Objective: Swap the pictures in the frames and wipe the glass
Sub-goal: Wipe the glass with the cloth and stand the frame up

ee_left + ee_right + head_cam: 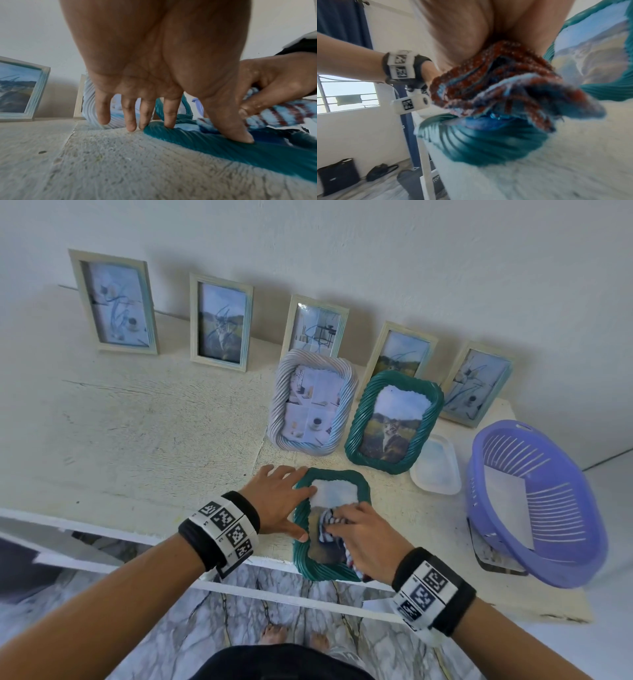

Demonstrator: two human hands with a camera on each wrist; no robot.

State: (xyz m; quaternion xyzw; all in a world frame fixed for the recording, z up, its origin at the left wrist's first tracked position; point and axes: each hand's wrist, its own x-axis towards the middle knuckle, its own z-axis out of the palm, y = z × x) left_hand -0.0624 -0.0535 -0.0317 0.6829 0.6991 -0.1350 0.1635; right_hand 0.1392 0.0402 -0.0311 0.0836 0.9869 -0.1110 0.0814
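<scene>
At the table's near edge, the left hand (274,501) lay flat, fingers spread, steadying the teal twisted-rim picture frame (301,559) (long axis running away from the person); rightward, the right hand (370,539) clutched a bunched striped cloth (329,522) on its glass.

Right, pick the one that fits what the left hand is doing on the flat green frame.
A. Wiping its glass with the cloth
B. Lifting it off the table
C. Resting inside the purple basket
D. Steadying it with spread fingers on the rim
D: the left hand lies spread on the rim of the green frame, thumb and fingertips pressing it flat on the table, while the right hand rubs the striped cloth over the glass.
</scene>
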